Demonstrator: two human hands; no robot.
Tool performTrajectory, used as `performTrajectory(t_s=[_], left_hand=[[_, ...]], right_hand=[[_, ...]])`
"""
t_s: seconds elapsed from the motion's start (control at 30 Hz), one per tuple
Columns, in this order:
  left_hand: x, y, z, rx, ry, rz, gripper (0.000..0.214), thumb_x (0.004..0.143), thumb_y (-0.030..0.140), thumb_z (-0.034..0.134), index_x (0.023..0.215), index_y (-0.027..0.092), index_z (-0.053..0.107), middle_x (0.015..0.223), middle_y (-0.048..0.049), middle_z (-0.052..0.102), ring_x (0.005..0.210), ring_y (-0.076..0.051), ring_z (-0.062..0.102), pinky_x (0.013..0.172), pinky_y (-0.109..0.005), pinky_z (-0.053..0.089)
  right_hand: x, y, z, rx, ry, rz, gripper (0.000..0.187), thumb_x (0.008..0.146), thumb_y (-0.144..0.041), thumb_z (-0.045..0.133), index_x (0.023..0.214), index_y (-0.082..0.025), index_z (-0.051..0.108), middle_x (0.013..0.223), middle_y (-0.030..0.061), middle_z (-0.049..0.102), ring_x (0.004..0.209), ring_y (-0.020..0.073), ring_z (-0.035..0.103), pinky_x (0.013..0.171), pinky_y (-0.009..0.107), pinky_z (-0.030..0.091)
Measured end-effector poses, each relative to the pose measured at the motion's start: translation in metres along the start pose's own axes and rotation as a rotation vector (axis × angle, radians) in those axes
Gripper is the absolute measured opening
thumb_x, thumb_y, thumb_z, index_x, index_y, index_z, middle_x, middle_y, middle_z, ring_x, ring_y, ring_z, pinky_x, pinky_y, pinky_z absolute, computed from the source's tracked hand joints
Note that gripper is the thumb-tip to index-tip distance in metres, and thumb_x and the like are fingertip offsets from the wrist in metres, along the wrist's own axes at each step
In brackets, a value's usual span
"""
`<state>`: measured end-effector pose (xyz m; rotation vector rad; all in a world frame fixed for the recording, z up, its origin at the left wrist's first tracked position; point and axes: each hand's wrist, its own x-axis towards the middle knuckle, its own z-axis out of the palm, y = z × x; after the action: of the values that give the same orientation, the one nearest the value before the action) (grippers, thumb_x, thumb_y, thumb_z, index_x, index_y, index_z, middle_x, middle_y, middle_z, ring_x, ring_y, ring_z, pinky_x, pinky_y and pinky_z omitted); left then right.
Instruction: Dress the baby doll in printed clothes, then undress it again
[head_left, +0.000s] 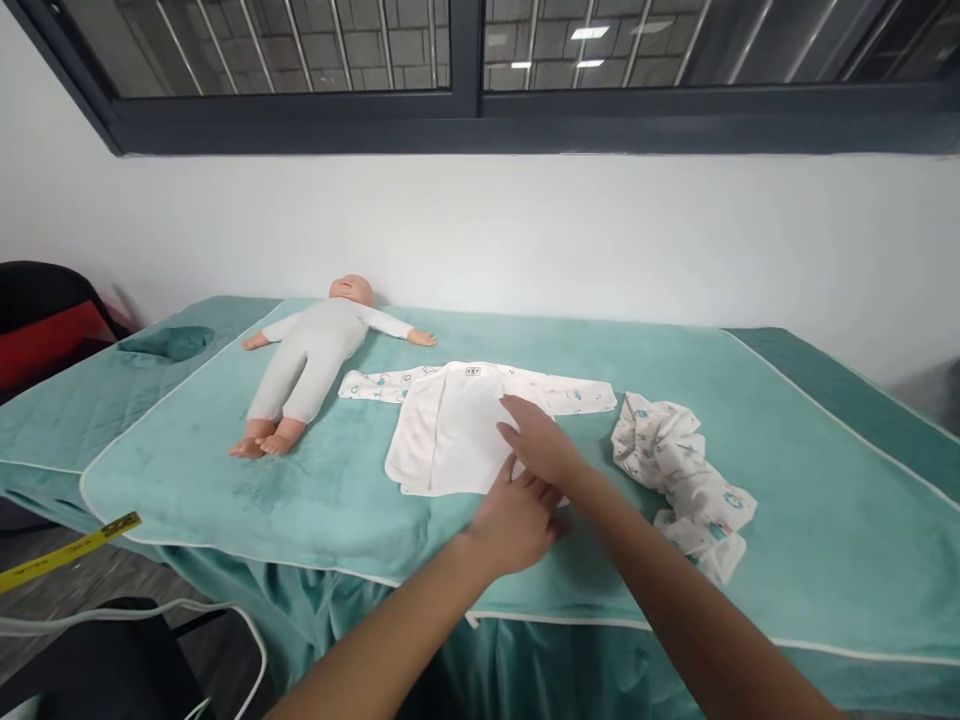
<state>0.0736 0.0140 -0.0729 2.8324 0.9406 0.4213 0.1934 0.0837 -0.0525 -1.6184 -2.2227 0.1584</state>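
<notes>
A small white baby shirt (457,430) lies spread out on the green cover, with its patterned long sleeves stretched to both sides. Over its right half is my right hand (544,440), with its fingers stretched out and nothing seen in them. My left hand (517,520) is at the shirt's lower right edge, just below my right hand, fingers loosely apart and partly hidden behind it. To the right of my hands lies a crumpled white patterned baby garment (682,480). A baby doll (322,350) in a pale grey bodysuit lies on its back at the left.
The green plush cover (810,540) with white piping drapes over the front edge of the table. A white wall (555,240) and a dark window frame (480,125) stand behind. At lower left are a yellow strip (71,553), a white cable (180,607) and a black seat (97,660).
</notes>
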Motion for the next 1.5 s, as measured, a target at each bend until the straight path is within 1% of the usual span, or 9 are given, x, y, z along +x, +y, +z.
performTrajectory(t_s=[0.13, 0.27, 0.37, 0.47, 0.6, 0.7, 0.83, 1.03, 1.5], left_hand=[[-0.003, 0.004, -0.003, -0.005, 0.021, 0.036, 0.053, 0.099, 0.044, 0.033, 0.141, 0.016, 0.047, 0.151, -0.0111, 0.047, 0.145, -0.027, 0.031, 0.121, -0.051, 0.017], [-0.005, 0.002, -0.006, -0.13, 0.06, 0.041, 0.052, 0.097, 0.044, 0.04, 0.141, 0.018, 0.047, 0.152, -0.0093, 0.046, 0.147, -0.025, 0.029, 0.12, -0.05, 0.02], [-0.006, -0.009, -0.009, -0.371, 0.065, 0.017, 0.038, 0.097, 0.041, 0.043, 0.126, 0.024, 0.061, 0.135, -0.0026, 0.063, 0.133, -0.02, 0.05, 0.116, -0.041, 0.032], [-0.007, -0.036, -0.017, -0.536, 0.144, -0.174, 0.034, 0.099, 0.035, 0.037, 0.112, 0.025, 0.067, 0.118, 0.0007, 0.072, 0.111, -0.015, 0.063, 0.104, -0.031, 0.046], [0.005, -0.087, -0.03, -0.305, 0.32, -0.512, 0.039, 0.099, 0.024, 0.031, 0.125, 0.019, 0.06, 0.137, -0.0064, 0.061, 0.131, -0.017, 0.051, 0.115, -0.034, 0.037], [0.025, -0.123, -0.031, -0.096, 0.214, -0.595, 0.046, 0.099, 0.026, 0.029, 0.137, 0.01, 0.05, 0.15, -0.0146, 0.047, 0.144, -0.023, 0.036, 0.12, -0.042, 0.028], [0.045, -0.153, -0.019, -0.05, 0.142, -0.646, 0.049, 0.099, 0.027, 0.028, 0.14, 0.009, 0.047, 0.153, -0.0174, 0.041, 0.148, -0.027, 0.027, 0.121, -0.051, 0.02], [0.044, -0.171, -0.011, 0.027, 0.083, -0.657, 0.055, 0.098, 0.029, 0.025, 0.148, 0.012, 0.039, 0.16, -0.0136, 0.031, 0.152, -0.026, 0.016, 0.123, -0.051, 0.009], [0.044, -0.179, -0.005, 0.083, 0.193, -0.661, 0.049, 0.098, 0.031, 0.03, 0.14, 0.012, 0.049, 0.155, -0.0095, 0.041, 0.149, -0.028, 0.023, 0.124, -0.048, 0.009]], right_hand=[[0.043, 0.015, 0.028, -0.076, -0.063, -0.017, 0.056, 0.097, -0.039, 0.038, 0.142, -0.007, 0.047, 0.153, 0.0186, 0.042, 0.145, 0.0279, 0.034, 0.117, 0.047, 0.025], [0.064, 0.031, 0.037, -0.137, -0.076, -0.031, 0.06, 0.099, -0.043, 0.033, 0.147, -0.008, 0.04, 0.156, 0.0167, 0.038, 0.146, 0.0281, 0.029, 0.118, 0.048, 0.022], [0.073, 0.037, 0.038, -0.17, -0.07, -0.048, 0.059, 0.099, -0.045, 0.034, 0.146, -0.011, 0.041, 0.155, 0.0157, 0.041, 0.144, 0.0282, 0.032, 0.116, 0.047, 0.026], [0.078, 0.036, 0.036, -0.189, -0.053, -0.079, 0.055, 0.097, -0.042, 0.038, 0.142, -0.01, 0.046, 0.148, 0.0175, 0.047, 0.139, 0.0299, 0.037, 0.114, 0.048, 0.028], [0.079, 0.025, 0.037, -0.196, -0.069, -0.2, 0.045, 0.096, -0.024, 0.038, 0.135, -0.011, 0.054, 0.149, 0.0148, 0.047, 0.142, 0.0267, 0.033, 0.12, 0.046, 0.018], [0.079, 0.016, 0.046, -0.197, -0.101, -0.249, 0.046, 0.095, -0.016, 0.032, 0.135, -0.011, 0.056, 0.148, 0.0124, 0.05, 0.141, 0.0221, 0.037, 0.121, 0.04, 0.022], [0.085, 0.01, 0.064, -0.221, -0.076, -0.129, 0.05, 0.093, -0.015, 0.032, 0.137, -0.001, 0.052, 0.142, 0.0242, 0.052, 0.138, 0.0307, 0.042, 0.114, 0.048, 0.032], [0.099, -0.003, 0.084, -0.197, 0.015, 0.066, 0.054, 0.097, -0.032, 0.034, 0.141, -0.004, 0.045, 0.146, 0.0267, 0.047, 0.139, 0.0374, 0.038, 0.111, 0.053, 0.032], [0.111, 0.02, 0.065, 0.194, 0.131, 0.11, 0.035, 0.087, -0.025, 0.047, 0.115, -0.013, 0.062, 0.126, 0.0192, 0.058, 0.12, 0.0341, 0.047, 0.105, 0.047, 0.036]])
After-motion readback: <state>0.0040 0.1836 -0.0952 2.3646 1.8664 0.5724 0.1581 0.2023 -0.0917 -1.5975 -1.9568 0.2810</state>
